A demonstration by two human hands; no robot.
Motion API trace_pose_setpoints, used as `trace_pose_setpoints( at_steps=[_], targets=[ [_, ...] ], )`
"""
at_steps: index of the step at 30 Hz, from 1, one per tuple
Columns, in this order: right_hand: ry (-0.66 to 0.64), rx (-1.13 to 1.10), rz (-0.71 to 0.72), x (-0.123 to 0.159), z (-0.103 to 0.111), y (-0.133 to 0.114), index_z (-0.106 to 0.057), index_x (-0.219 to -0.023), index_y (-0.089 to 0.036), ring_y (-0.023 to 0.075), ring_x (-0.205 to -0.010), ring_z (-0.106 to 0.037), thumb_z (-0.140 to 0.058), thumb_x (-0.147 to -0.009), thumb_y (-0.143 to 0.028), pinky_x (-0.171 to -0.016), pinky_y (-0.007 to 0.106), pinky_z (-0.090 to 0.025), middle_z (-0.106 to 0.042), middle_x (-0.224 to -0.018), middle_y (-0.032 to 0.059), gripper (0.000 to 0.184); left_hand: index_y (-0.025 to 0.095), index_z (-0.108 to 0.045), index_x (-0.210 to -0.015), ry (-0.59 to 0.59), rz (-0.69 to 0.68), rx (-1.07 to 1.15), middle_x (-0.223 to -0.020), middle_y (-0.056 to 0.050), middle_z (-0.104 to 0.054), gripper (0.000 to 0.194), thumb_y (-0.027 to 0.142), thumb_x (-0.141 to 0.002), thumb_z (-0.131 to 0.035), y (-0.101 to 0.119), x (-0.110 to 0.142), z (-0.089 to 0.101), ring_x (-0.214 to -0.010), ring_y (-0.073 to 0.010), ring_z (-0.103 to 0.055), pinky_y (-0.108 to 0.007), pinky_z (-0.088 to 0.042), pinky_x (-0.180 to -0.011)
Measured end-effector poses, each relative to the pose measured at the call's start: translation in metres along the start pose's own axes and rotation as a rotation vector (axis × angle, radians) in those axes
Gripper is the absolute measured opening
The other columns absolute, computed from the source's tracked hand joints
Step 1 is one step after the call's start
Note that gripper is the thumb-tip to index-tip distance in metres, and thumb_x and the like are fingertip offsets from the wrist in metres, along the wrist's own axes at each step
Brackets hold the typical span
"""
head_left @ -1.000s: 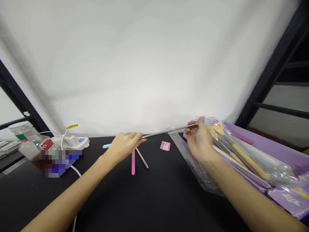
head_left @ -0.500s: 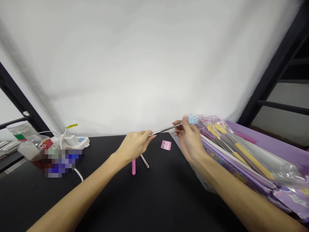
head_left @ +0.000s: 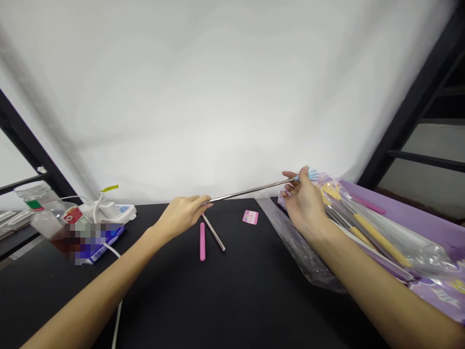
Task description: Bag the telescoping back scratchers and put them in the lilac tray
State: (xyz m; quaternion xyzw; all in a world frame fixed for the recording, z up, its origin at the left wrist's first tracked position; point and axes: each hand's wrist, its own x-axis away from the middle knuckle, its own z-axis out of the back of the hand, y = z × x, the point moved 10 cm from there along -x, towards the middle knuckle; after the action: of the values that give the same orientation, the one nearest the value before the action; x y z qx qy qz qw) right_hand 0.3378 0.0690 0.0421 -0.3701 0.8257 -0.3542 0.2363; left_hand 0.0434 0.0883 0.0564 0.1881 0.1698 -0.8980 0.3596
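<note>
My left hand (head_left: 183,215) grips one end of a long thin steel rod or straw (head_left: 250,190), and my right hand (head_left: 305,203) pinches its other end between the fingers. A small light-blue fringed piece (head_left: 307,174) sticks out beside my right fingertips. Below my left hand, a pink silicone straw (head_left: 202,241) and a short metal straw (head_left: 214,233) lie on the black table (head_left: 232,300). A small pink card (head_left: 250,217) lies to their right. My right wrist crosses a clear plastic bag (head_left: 296,237).
On the right, a purple packaging board (head_left: 410,220) holds bagged yellow-handled items (head_left: 379,245). At the left stand a white power strip with a plug (head_left: 109,211), a clear jar (head_left: 43,218) and a pixelated package (head_left: 94,240). A cable runs along the table. Black metal frames flank a white backdrop.
My hands have moved apart, my right hand going right and my left hand going left. More of the steel rod now shows between them.
</note>
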Motion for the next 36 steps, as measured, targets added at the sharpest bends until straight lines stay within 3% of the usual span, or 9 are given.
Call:
trace_pose_setpoints(
  at_steps=[4, 8, 15, 18, 21, 26, 29, 32, 36],
  targets=[
    [-0.035, -0.014, 0.023, 0.010, -0.007, 0.003, -0.067, -0.074, -0.016, 0.0070, -0.055, -0.045, -0.068, -0.078, -0.064, -0.046, 0.020, -0.040, -0.055, -0.069, -0.0016, 0.049, 0.023, -0.051, -0.131, -0.028, 0.019, -0.076, -0.093, -0.004, -0.076, 0.036, 0.041, -0.104, -0.035, 0.018, -0.010, 0.001, -0.070, -0.0203, -0.070, -0.027, -0.040, -0.057],
    [-0.089, -0.025, -0.013, 0.014, -0.014, 0.006, -0.063, -0.071, -0.016, 0.0079, -0.058, -0.049, -0.069, -0.078, -0.062, -0.049, 0.021, -0.043, -0.057, -0.072, -0.0006, 0.047, 0.025, -0.056, -0.120, -0.009, 0.001, -0.116, -0.092, -0.003, -0.076, 0.033, 0.042, -0.105, -0.031, 0.030, -0.020, 0.004, -0.068, -0.0184, -0.070, -0.026, -0.034, -0.053],
    [0.048, -0.072, 0.071, 0.007, 0.003, -0.009, -0.057, -0.068, -0.018, 0.0081, -0.054, -0.049, -0.059, -0.092, -0.050, -0.049, 0.021, -0.044, -0.057, -0.071, -0.0009, 0.040, 0.023, -0.058, -0.107, 0.018, 0.015, -0.106, -0.093, -0.003, -0.075, 0.027, 0.037, -0.104, -0.036, 0.009, -0.015, 0.002, -0.074, -0.0178, -0.070, -0.026, -0.036, -0.056],
    [-0.006, -0.090, 0.005, 0.014, -0.006, 0.004, -0.057, -0.068, -0.018, 0.0077, -0.054, -0.050, -0.061, -0.090, -0.052, -0.050, 0.020, -0.045, -0.055, -0.069, -0.0016, 0.041, 0.023, -0.058, -0.111, 0.021, -0.011, -0.148, -0.089, -0.003, -0.074, 0.031, 0.039, -0.105, -0.033, 0.024, -0.022, -0.003, -0.069, -0.0178, -0.068, -0.026, -0.034, -0.054],
    [0.054, -0.117, -0.006, 0.011, 0.001, -0.001, -0.057, -0.068, -0.017, 0.0065, -0.054, -0.049, -0.060, -0.093, -0.042, -0.050, 0.019, -0.045, -0.058, -0.071, -0.0013, 0.036, 0.023, -0.060, -0.114, 0.060, -0.072, -0.161, -0.082, -0.003, -0.072, 0.033, 0.038, -0.105, -0.031, 0.033, -0.024, -0.001, -0.067, -0.0176, -0.068, -0.026, -0.034, -0.053],
    [0.279, -0.180, 0.084, -0.007, 0.034, -0.039, -0.056, -0.064, -0.017, 0.0059, -0.053, -0.047, -0.050, -0.100, -0.036, -0.050, 0.019, -0.043, -0.053, -0.066, -0.0017, 0.041, 0.023, -0.064, -0.107, 0.115, 0.029, -0.164, -0.086, -0.003, -0.075, 0.023, 0.032, -0.102, -0.043, -0.009, -0.009, 0.009, -0.072, -0.0203, -0.070, -0.028, -0.040, -0.060],
    [0.287, -0.161, 0.099, -0.014, 0.039, -0.046, -0.056, -0.060, -0.017, 0.0068, -0.052, -0.046, -0.045, -0.101, -0.038, -0.049, 0.022, -0.043, -0.051, -0.064, -0.0009, 0.047, 0.022, -0.066, -0.103, 0.121, 0.087, -0.173, -0.085, -0.004, -0.076, 0.023, 0.033, -0.101, -0.046, -0.025, -0.001, 0.010, -0.070, -0.0212, -0.070, -0.028, -0.041, -0.061],
    [0.264, -0.136, 0.097, -0.010, 0.036, -0.038, -0.055, -0.057, -0.017, 0.0080, -0.051, -0.046, -0.039, -0.102, -0.042, -0.050, 0.024, -0.043, -0.049, -0.061, -0.0003, 0.054, 0.020, -0.067, -0.099, 0.135, 0.045, -0.158, -0.086, -0.005, -0.076, 0.024, 0.030, -0.101, -0.045, -0.013, -0.004, 0.008, -0.071, -0.0207, -0.070, -0.029, -0.043, -0.063],
    [0.143, -0.106, 0.078, 0.014, 0.012, -0.010, -0.057, -0.062, -0.017, 0.0086, -0.053, -0.048, -0.045, -0.100, -0.046, -0.050, 0.022, -0.043, -0.053, -0.062, -0.0007, 0.050, 0.019, -0.066, -0.097, 0.216, -0.083, -0.161, -0.080, -0.003, -0.075, 0.026, 0.030, -0.103, -0.043, 0.028, -0.015, 0.011, -0.066, -0.0174, -0.067, -0.028, -0.042, -0.062]
  ],
)
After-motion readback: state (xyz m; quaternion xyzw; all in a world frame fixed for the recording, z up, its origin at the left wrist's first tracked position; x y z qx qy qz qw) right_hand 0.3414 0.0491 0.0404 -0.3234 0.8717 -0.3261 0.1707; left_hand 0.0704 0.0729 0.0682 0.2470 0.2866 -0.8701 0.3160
